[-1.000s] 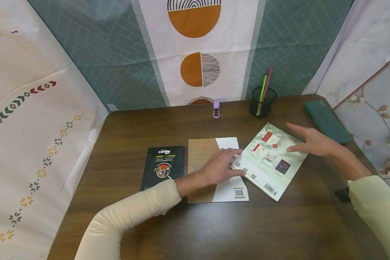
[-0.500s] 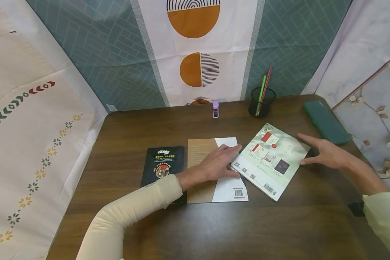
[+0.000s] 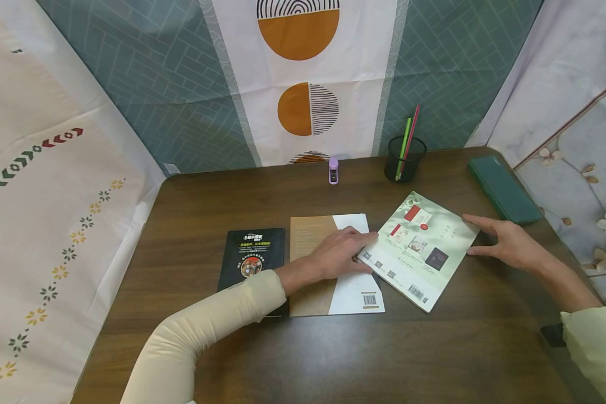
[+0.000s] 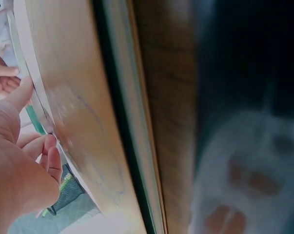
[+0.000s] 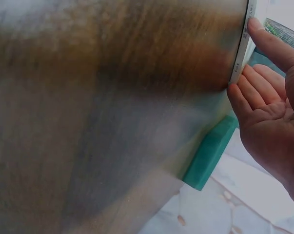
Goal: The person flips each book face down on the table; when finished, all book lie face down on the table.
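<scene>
A pale green magazine (image 3: 409,255) lies slanted on the table, its back cover up with small pictures and codes. My left hand (image 3: 340,255) is at its left corner, thumb and fingers spread along that edge and above a brown-and-white book (image 3: 313,297). Against the opposite edge, my right hand (image 3: 510,244) has its thumb and fingers apart. The right wrist view shows the right thumb (image 5: 259,29) against the magazine's spine (image 5: 242,46), with fingertips near its end. Left of the brown-and-white book lies a black book (image 3: 249,252), partly hidden by the left sleeve.
A green case (image 3: 505,191) lies beyond the right hand at the table's right edge. Behind the magazine stands a black mesh pen cup (image 3: 405,163) with a green and a pink stick. A small purple bottle (image 3: 333,171) stands at the back edge of the table (image 3: 207,196).
My right hand has moved right, from over the magazine to its right edge. My left hand has shifted only slightly at the left corner. The magazine lies nearly as before.
</scene>
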The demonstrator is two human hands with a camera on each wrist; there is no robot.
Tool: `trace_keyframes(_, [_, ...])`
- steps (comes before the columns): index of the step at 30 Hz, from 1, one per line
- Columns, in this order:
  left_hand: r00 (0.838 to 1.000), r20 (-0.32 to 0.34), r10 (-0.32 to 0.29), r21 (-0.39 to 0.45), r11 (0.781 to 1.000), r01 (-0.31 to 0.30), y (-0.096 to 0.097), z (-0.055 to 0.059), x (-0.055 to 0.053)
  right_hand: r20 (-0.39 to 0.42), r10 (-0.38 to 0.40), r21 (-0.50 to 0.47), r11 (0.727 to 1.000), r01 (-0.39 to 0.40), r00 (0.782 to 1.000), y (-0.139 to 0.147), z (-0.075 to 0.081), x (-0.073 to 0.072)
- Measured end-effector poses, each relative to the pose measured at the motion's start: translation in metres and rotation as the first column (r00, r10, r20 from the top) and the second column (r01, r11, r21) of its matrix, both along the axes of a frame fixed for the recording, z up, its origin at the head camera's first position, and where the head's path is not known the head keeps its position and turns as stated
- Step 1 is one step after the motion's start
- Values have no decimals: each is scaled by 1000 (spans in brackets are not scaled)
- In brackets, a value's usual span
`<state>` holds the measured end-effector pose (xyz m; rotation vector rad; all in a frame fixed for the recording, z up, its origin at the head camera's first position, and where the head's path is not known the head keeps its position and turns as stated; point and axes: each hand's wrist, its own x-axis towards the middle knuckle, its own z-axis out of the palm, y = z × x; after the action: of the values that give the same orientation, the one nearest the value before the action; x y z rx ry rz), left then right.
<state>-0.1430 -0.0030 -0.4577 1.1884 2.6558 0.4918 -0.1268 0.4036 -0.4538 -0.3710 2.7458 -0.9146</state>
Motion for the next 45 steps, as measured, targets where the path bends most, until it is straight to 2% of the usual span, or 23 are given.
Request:
trace_keyframes(7, [999, -37, -13, -23, 1000, 13, 4, 1, 8, 1, -14, 27, 1000, 14, 1000, -2, 0, 0])
trace_keyframes(12, [996, -90, -24, -54, 998, 19, 8, 2, 19, -7, -18, 38, 999, 19, 1000, -2, -1, -1])
trace_keyframes(19, [990, -139, -12, -124, 992, -5, 14, 2, 34, -39, -36, 46, 998, 37, 999, -2, -1, 0])
trace_keyframes(26, [989, -146, -26, -170, 985, 1, 16, 2, 37, -10, -51, 56, 997, 51, 999, -2, 1, 2])
trace_keyframes(34, [986, -154, -64, -146, 988, 41, 21, 4, 53, -16, -33, 61, 998, 34, 999, -7, 3, -5])
trace_keyframes(41, [992, -126, -16, -208, 978, -11, 23, 8, 57, -16, -4, 38, 999, 4, 1000, -11, 2, -6])
trace_keyframes(45, [987, -153, -47, -235, 972, 9, 24, 8, 63, -12, 22, 20, 1000, -22, 1000, -14, 1, -8])
